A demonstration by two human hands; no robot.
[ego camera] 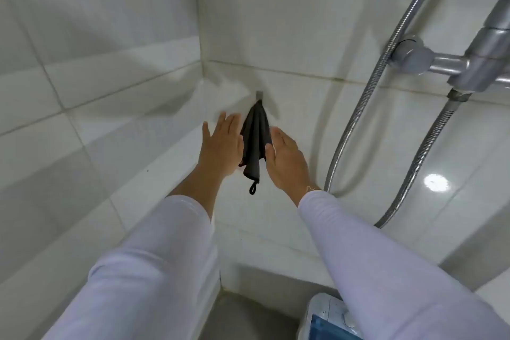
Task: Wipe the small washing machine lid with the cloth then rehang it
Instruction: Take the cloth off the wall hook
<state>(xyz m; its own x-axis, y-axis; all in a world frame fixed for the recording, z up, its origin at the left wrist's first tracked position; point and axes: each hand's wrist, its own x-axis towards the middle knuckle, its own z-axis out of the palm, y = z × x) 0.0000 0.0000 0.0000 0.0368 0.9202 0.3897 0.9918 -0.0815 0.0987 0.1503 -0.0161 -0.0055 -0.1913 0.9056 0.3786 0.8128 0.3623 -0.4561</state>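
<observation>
White wall tiles (289, 22) carry a hook (258, 94); the cloth (255, 135) hangs straight down between the open, empty left hand (220, 146) and right hand (287, 160).

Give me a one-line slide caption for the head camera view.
Open left hand and right hand flank a dark cloth hanging from a wall hook, washing machine below.

Home bathroom: glossy white wall tiles (116, 107), chrome shower mixer (480, 63) with hoses (358, 107), small washing machine (328, 317) below.
</observation>
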